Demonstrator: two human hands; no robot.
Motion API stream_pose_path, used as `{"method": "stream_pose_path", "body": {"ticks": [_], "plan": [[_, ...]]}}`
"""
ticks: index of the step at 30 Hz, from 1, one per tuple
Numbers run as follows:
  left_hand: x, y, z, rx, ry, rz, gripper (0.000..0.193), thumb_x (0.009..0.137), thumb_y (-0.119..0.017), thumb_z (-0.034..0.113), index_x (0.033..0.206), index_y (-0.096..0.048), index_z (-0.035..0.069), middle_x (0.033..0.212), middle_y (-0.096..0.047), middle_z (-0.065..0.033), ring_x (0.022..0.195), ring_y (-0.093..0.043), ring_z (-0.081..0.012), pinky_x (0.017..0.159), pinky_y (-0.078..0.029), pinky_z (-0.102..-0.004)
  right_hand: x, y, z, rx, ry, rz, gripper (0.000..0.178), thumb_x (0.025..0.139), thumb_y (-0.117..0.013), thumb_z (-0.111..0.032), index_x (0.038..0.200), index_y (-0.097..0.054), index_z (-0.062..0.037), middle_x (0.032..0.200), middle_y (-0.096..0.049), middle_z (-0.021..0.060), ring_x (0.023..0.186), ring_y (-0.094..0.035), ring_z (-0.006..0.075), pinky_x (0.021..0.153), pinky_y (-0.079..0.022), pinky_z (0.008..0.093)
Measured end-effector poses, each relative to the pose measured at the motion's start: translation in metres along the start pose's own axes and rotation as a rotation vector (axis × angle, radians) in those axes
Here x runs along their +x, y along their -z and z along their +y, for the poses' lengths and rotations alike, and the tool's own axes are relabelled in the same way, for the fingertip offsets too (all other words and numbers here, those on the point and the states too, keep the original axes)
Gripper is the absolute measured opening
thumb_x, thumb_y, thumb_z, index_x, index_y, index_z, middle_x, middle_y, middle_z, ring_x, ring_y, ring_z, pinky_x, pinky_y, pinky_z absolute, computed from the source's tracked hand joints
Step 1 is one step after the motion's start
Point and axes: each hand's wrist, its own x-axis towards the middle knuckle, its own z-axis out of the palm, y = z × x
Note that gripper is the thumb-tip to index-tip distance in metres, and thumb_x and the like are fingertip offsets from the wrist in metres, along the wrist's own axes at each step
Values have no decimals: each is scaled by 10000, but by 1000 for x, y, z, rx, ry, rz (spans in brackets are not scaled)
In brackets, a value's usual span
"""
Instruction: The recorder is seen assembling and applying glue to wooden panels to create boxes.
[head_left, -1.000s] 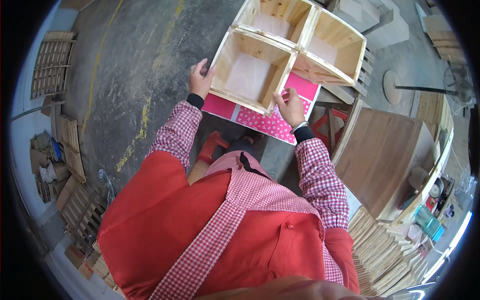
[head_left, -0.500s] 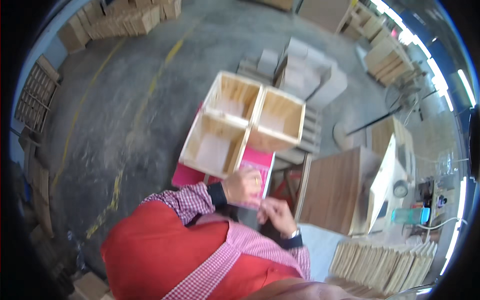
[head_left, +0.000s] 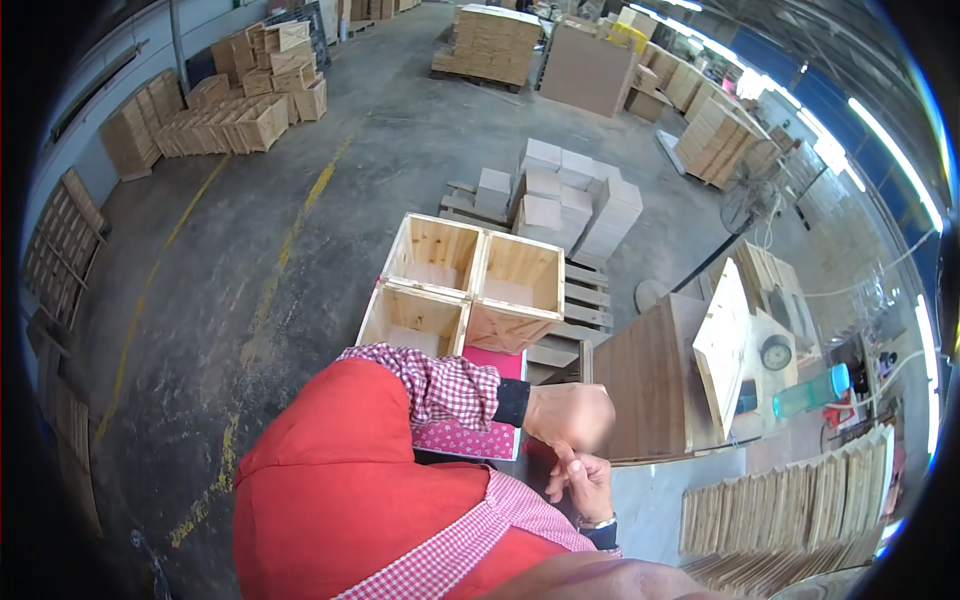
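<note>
Left hand (head_left: 572, 415) crossed over to the right side, blurred, fingers curled, meeting the right hand (head_left: 588, 487). Right fingers bent in, tips near or touching the left's. Narrow pinch at most; can't tell if anything small sits between them. Neither hand is on a box.

Left sleeve (head_left: 430, 385) cuts across the view of the near box (head_left: 418, 312), hiding its near edge. Far box (head_left: 435, 250) sits right behind it, right box (head_left: 517, 285) beside; all three pale wood, lidless, mouths up, packed close. Pink cover (head_left: 468, 441) shows under and in front of the near box.

Handling, my judgement: boxes stiff, moderate weight, bulky rather than heavy, not slippery, bare wood probably grippy. Rims and corners could chip or dent if knocked. Best hold: two opposite walls just under the rim, one hand each side, or fingers hooked inside the rim.

Right of the hands: brown cabinet (head_left: 635, 375), light board (head_left: 722, 345) leaning by it, teal bottle (head_left: 812, 392), row of thin wood pieces (head_left: 785, 495) on edge. Beyond the boxes: pallet (head_left: 588, 300), pale stacks (head_left: 600, 210), fan (head_left: 745, 200).
</note>
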Motion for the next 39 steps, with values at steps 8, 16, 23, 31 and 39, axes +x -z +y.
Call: {"method": "stream_pose_path", "body": {"ticks": [8,16,23,31,39], "plan": [[54,-62,17,-317,-160,-116,444,684,-658,489,544,-500,99,634,-522,-1,770,-540,-210,785,-414,-386,-82,-3,5,28,128,253,417,957,-524,-307,699,-585,15,576,-604,72,450,-531,107,425,-395,232],[132,-139,49,-397,-271,-353,335,599,-691,367,617,-490,99,684,-513,-31,763,-543,-239,754,-425,-397,-162,38,15,-16,211,297,386,951,-546,-289,654,-571,-44,501,-495,-16,452,-460,71,420,-353,235],[254,-291,156,-629,-506,-598,382,593,-744,409,662,-529,101,707,-522,-37,773,-548,-243,733,-428,-376,-322,87,48,-84,507,706,315,951,-545,-251,747,-608,-19,573,-542,2,478,-484,64,452,-386,216],[509,-389,222,-258,-782,-243,421,736,-736,294,1100,-630,112,1155,-604,-120,999,-584,-305,861,-462,-407,-475,81,157,100,188,1587,318,939,-514,-231,732,-606,-8,582,-552,11,518,-511,76,459,-386,240],[749,-489,236,-227,-1162,-528,457,792,-738,291,1162,-593,67,1098,-624,-122,868,-646,-199,693,-536,-321,-451,-76,463,109,-902,1914,255,848,-588,-243,854,-658,2,771,-658,192,672,-626,340,656,-509,420]]}}
